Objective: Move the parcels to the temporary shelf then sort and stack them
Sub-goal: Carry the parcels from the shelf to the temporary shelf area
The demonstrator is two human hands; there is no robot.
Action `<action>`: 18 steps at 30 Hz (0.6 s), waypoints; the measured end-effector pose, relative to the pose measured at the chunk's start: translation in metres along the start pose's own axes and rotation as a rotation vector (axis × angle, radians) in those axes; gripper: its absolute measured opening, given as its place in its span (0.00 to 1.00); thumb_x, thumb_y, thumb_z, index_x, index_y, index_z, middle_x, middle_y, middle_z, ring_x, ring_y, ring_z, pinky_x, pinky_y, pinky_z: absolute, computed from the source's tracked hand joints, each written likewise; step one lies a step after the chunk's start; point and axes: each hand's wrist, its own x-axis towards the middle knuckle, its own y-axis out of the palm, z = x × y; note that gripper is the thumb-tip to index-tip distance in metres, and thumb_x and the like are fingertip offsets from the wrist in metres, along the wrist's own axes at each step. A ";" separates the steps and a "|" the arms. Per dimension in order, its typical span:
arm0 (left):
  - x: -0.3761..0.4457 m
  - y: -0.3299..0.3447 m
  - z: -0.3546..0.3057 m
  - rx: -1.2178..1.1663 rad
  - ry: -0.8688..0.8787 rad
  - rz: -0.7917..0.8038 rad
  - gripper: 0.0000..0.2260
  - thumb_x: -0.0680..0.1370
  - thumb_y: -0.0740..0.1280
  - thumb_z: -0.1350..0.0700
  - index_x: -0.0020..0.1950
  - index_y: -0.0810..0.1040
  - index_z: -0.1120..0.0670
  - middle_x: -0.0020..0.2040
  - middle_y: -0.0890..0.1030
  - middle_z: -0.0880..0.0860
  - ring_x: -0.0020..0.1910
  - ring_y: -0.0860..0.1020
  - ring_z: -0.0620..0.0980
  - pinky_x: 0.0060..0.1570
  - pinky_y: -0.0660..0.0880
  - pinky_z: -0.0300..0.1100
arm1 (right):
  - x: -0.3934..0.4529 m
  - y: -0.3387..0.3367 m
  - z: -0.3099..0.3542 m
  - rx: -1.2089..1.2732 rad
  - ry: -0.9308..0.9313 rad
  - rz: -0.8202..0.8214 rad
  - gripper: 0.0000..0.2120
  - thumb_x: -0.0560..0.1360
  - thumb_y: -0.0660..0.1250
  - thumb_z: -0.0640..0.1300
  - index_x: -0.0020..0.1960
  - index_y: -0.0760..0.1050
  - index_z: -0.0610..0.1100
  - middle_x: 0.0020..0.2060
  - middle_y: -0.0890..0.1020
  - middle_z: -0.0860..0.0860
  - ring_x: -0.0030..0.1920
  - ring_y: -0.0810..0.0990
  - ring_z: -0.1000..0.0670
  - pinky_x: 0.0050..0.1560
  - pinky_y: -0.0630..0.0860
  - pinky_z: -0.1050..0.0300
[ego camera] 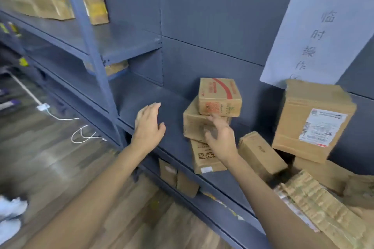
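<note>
Parcel stack (206,127) seemingly touching right hand (219,139)

Both bare forearms reach forward. The left hand (148,125) hovers palm down, fingers straight and together. The right hand (219,137), further right, spreads relaxed fingers, holding nothing.

On your blue shelf (162,107) three brown parcels form a crooked stack: a red-striped box (220,97) on top, a plain carton (194,125) under it, a printed carton (204,159) lowest. Right of them lie a narrow carton (261,152) and a large labelled box (311,121), tilted.
</note>
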 end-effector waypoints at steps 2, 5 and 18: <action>0.004 -0.032 0.041 0.046 -0.062 -0.060 0.26 0.75 0.65 0.62 0.72 0.63 0.60 0.72 0.66 0.59 0.72 0.60 0.58 0.72 0.54 0.49 | 0.023 0.036 0.037 0.056 -0.068 0.079 0.23 0.74 0.65 0.33 0.68 0.69 0.36 0.68 0.71 0.42 0.70 0.67 0.44 0.64 0.53 0.73; 0.010 -0.078 0.101 0.101 -0.162 -0.134 0.26 0.74 0.66 0.61 0.72 0.64 0.60 0.72 0.64 0.61 0.72 0.60 0.59 0.72 0.53 0.49 | 0.053 0.092 0.091 0.138 -0.193 0.211 0.26 0.76 0.64 0.35 0.73 0.63 0.40 0.71 0.68 0.47 0.70 0.64 0.53 0.62 0.50 0.80; 0.026 -0.203 0.274 0.297 -0.357 -0.160 0.30 0.76 0.67 0.55 0.75 0.59 0.55 0.77 0.53 0.58 0.75 0.51 0.60 0.73 0.48 0.49 | 0.127 0.287 0.232 0.220 -0.332 0.407 0.28 0.78 0.62 0.39 0.76 0.58 0.45 0.76 0.57 0.49 0.77 0.51 0.53 0.67 0.50 0.66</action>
